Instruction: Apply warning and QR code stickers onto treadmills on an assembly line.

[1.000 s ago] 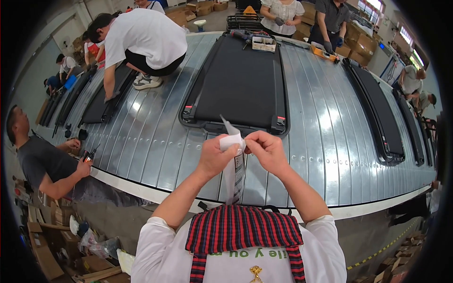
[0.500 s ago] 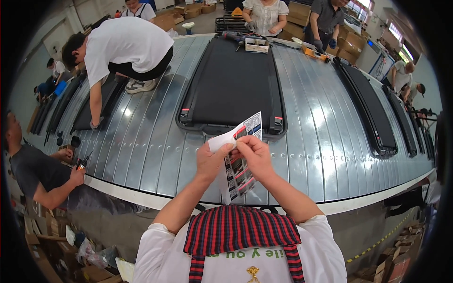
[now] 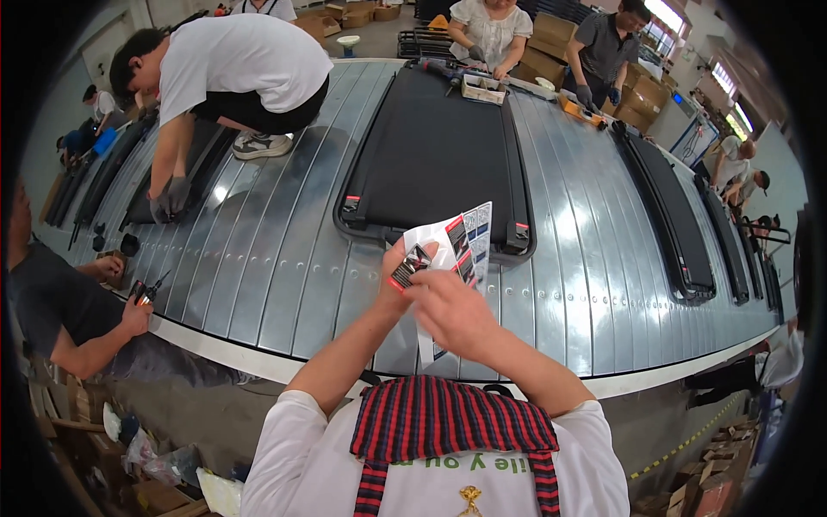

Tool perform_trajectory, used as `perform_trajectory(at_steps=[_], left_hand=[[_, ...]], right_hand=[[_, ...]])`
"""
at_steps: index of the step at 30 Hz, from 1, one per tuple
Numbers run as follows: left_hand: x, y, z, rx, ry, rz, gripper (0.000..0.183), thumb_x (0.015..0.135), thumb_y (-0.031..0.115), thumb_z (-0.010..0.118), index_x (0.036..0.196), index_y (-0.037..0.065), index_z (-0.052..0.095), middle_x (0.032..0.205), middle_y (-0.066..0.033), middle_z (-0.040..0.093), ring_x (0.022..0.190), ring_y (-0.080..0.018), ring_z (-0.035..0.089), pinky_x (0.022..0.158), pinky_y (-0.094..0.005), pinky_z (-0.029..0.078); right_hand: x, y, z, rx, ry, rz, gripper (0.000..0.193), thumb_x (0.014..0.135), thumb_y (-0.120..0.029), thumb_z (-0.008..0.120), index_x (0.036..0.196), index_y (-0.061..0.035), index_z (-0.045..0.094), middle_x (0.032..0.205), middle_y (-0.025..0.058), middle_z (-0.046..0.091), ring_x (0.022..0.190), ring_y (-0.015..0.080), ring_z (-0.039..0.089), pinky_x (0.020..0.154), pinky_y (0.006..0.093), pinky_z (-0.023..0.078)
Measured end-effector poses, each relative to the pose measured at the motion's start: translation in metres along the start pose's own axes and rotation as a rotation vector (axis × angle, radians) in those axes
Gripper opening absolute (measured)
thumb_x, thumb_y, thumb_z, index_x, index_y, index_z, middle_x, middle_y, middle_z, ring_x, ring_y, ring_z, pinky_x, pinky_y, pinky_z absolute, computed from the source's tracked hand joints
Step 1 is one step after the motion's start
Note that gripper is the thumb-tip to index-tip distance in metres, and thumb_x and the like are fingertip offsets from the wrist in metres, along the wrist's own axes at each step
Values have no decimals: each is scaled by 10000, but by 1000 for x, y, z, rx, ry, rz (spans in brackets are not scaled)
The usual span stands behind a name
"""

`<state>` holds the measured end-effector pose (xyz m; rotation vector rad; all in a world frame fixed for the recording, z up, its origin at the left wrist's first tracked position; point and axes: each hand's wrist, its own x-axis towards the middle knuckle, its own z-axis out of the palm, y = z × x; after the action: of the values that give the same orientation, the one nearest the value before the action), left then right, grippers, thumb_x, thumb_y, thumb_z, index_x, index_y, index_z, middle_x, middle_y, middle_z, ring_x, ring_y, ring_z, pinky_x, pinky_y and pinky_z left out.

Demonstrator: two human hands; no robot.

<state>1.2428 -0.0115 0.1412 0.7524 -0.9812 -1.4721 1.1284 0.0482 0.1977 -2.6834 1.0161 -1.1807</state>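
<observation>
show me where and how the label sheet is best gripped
Probably by its upper-right corner, from the right, in a light thumb-and-finger pinch. The label sheet looks thin and flexible; that corner stands free, while the left hand is at its left edge and the right hand hides much of its lower part.

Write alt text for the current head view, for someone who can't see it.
A person's left hand holds a printed white sheet while the right hand touches a small red-and-black label. Beyond them, a black panel lies on a ridged metal surface; a co-worker in a white shirt squats on that surface, at left.
</observation>
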Motion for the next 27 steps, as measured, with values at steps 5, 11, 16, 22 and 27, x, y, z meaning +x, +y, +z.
perform_trajectory(at_steps=[5,11,16,22,27], left_hand=[[8,5,-22,206,-104,150,199,774,158,612,911,25,556,810,-34,600,713,-87,536,641,-242,437],[3,23,-34,608,-315,400,180,697,120,595,775,25,463,671,-156,514,597,-319,455,557,-301,406],[-2,22,-41,699,-320,436,200,721,145,608,754,22,454,627,-163,498,560,-319,474,535,-321,409],[-3,30,-43,363,-32,146,235,775,174,611,944,13,593,795,-54,632,692,-94,565,630,-264,447],[-25,62,-14,949,-270,170,219,779,208,611,871,10,593,713,-75,615,649,-101,563,580,-260,436]], right_hand=[[21,2,-13,22,-46,64,230,694,-66,628,917,-56,571,901,78,577,767,241,563,642,331,472],[52,4,-4,-296,-168,-176,253,597,-62,556,850,-59,553,722,40,482,645,198,509,560,302,437],[46,-6,-7,-317,-297,-184,210,594,-71,563,798,-40,526,778,46,502,703,199,514,582,306,439],[23,-9,-48,-82,-202,-132,319,597,-69,625,907,-46,552,913,69,545,790,248,541,652,345,447],[27,18,-72,-136,48,16,615,646,-97,662,1207,-87,412,954,82,563,869,273,523,737,369,403]])
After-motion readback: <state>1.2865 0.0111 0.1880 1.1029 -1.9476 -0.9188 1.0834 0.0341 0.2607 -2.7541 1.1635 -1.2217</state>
